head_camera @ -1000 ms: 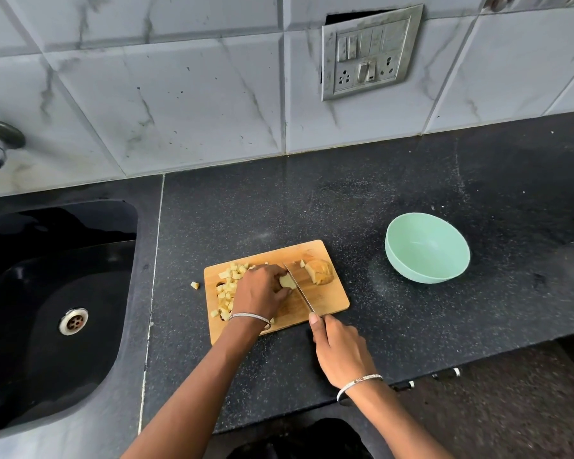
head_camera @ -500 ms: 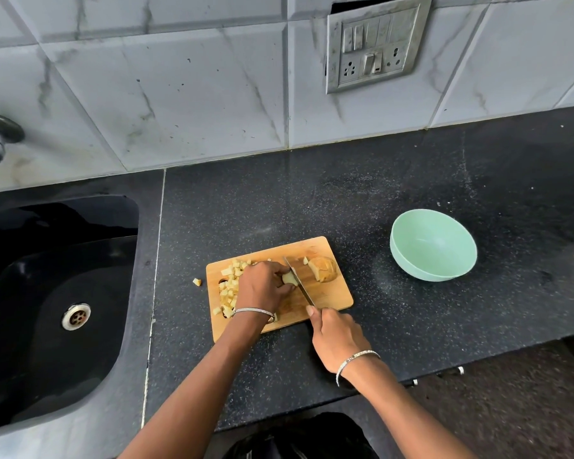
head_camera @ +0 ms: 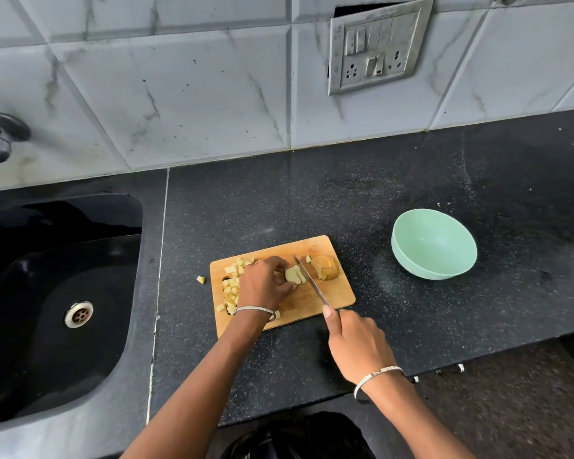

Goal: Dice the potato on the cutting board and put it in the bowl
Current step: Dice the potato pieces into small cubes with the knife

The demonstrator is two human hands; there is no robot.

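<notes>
The person is midway through dicing, the left hand (head_camera: 264, 283) pinching potato strips (head_camera: 295, 274) on the cutting board (head_camera: 337, 294) and the right hand (head_camera: 358, 346) gripping the knife (head_camera: 312, 282) against them, so crosswise cuts are probably coming next, well before anything goes into the bowl (head_camera: 434, 246).

Single head-worn view, looking forward and steeply down, countertop (head_camera: 411, 180) near
</notes>
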